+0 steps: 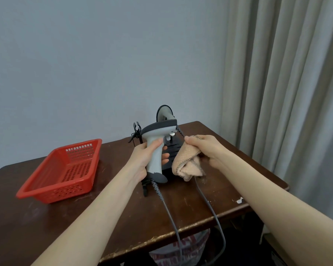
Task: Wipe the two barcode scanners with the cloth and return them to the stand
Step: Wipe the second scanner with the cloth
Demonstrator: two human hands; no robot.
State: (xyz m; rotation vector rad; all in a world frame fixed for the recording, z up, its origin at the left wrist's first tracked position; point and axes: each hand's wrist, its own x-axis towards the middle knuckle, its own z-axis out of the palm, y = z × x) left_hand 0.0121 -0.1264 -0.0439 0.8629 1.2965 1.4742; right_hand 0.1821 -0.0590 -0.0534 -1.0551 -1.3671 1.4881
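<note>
We hold one grey barcode scanner (155, 148) upright in our left hand (145, 160), fingers wrapped round its handle, its dark head pointing right. Our right hand (207, 148) grips a bunched beige cloth (186, 164) just beside the scanner, apart from it. Behind both stands the black stand (172, 148) on the dark wooden table (200, 198). The second scanner (166, 113) rises at the stand's far end; how it sits there is hidden. Two grey cables (170, 214) trail over the table's near edge. A red plastic basket (37, 191) lies well to the left.
</note>
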